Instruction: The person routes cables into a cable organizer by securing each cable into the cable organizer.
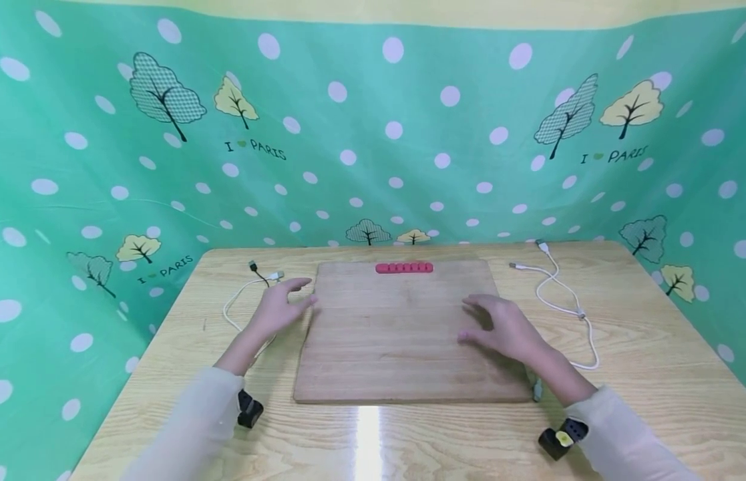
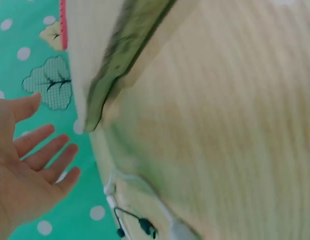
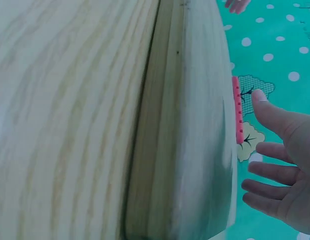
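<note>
A wooden board point(image 1: 403, 341) lies flat on the table in the middle of the head view. Along its far edge sits a red strip with a row of bumps point(image 1: 405, 268). Near the board's left edge hovers my left hand point(image 1: 282, 307), thumb and fingers apart, holding nothing. My right hand point(image 1: 501, 327) is over the board's right side, its fingers spread and gripping nothing. Both wrist views show the palms, the left hand point(image 2: 29, 175) and the right hand point(image 3: 290, 165), with relaxed fingers beside the board's thick edge point(image 3: 160, 150).
To the left lies a white cable point(image 1: 231, 304) with a short black-plugged cable point(image 1: 254, 268). A white cable with a knot point(image 1: 580, 312) lies on the right. A small pale connector point(image 1: 537, 389) touches or nears the board's right front corner. Behind the table point(image 1: 288, 434) hangs a green dotted cloth point(image 1: 360, 133).
</note>
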Demonstrator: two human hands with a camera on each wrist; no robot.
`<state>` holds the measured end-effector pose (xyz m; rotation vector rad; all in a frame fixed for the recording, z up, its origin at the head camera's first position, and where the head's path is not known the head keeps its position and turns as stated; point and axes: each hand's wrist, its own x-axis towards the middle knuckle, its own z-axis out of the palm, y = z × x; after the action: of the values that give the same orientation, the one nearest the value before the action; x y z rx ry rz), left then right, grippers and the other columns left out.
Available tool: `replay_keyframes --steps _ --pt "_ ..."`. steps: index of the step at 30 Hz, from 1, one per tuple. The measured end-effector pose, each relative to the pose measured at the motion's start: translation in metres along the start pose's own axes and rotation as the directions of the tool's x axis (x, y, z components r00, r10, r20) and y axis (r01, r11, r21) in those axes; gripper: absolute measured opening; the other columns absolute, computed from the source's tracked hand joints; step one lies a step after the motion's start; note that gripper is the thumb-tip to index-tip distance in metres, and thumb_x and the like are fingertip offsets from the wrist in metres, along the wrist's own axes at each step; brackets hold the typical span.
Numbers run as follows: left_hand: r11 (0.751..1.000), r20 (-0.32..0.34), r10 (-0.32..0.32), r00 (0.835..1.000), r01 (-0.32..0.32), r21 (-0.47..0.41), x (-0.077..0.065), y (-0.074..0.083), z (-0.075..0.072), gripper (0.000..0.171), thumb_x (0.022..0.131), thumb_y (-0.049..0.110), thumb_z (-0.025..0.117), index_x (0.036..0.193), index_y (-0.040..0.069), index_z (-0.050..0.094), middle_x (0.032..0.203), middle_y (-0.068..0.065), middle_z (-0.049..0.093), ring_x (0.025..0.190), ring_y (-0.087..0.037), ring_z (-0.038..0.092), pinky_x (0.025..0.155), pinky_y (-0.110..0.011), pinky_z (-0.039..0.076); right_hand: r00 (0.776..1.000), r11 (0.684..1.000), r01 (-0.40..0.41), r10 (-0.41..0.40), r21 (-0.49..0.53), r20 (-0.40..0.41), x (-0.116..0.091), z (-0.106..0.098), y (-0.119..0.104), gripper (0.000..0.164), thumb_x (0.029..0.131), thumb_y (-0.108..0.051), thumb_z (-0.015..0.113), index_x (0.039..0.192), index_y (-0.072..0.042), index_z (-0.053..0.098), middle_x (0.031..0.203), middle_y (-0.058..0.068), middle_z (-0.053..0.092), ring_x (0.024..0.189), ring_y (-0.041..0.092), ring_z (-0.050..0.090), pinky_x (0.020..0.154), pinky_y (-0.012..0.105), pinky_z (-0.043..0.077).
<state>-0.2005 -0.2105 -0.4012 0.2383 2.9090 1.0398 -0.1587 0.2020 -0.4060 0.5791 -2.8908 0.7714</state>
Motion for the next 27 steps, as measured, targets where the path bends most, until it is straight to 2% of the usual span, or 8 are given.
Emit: replay_keyframes --steps 8,16,22,25,27 --pt "0.99 0.018 -0.139 0.99 0.14 -0.017 -0.001 0.0 -0.019 0.049 0.098 0.027 0.053 0.137 -0.001 0.048 0.138 -0.025 0.052 0.125 -0.042 0.053 0.101 -0.051 0.05 0.999 0.999 0.032 -0.031 0.018 -0.036 0.004 0.002 -0.007 0.054 0.077 -0.027 0.08 0.119 0.002 0.063 0.118 0.02 0.068 0.112 0.037 0.063 0.097 0.05 0.053" --pt "0.974 0.038 -0.224 0.974 0.223 0.032 0.002 -0.004 -0.022 0.055 0.097 0.025 0.054 0.138 -0.01 0.041 0.139 -0.031 0.048 0.125 -0.044 0.052 0.1 -0.05 0.051 0.999 0.999 0.042 -0.041 0.017 -0.027 0.007 0.005 -0.015 0.052 0.078 -0.027 0.079 0.119 0.0 0.063 0.12 0.019 0.067 0.113 0.036 0.063 0.099 0.05 0.052" --pt "0.953 0.025 -0.3 0.954 0.298 0.06 0.007 -0.009 -0.024 0.059 0.095 0.021 0.057 0.139 -0.012 0.038 0.138 -0.035 0.047 0.126 -0.048 0.048 0.102 -0.052 0.049 0.999 0.999 0.041 -0.04 0.035 -0.028 0.01 0.004 -0.022 0.048 0.08 -0.024 0.078 0.118 0.001 0.063 0.12 0.019 0.067 0.114 0.036 0.063 0.099 0.051 0.052" --pt "0.945 0.018 -0.321 0.947 0.32 0.066 0.009 -0.013 -0.025 0.059 0.094 0.02 0.058 0.138 -0.014 0.038 0.134 -0.035 0.05 0.118 -0.045 0.055 0.092 -0.046 0.055 0.998 0.998 0.046 -0.045 0.042 -0.032 0.01 0.004 -0.024 0.047 0.08 -0.023 0.078 0.118 0.001 0.064 0.119 0.019 0.067 0.112 0.036 0.063 0.097 0.05 0.053" --pt "0.942 0.012 -0.331 0.944 0.329 0.057 0.011 -0.015 -0.025 0.059 0.093 0.02 0.059 0.137 -0.015 0.039 0.127 -0.035 0.055 0.097 -0.038 0.064 0.076 -0.037 0.057 0.998 0.997 0.053 -0.052 0.049 -0.035 0.011 0.005 -0.026 0.046 0.081 -0.023 0.077 0.118 0.001 0.064 0.119 0.019 0.068 0.111 0.036 0.064 0.095 0.049 0.054"
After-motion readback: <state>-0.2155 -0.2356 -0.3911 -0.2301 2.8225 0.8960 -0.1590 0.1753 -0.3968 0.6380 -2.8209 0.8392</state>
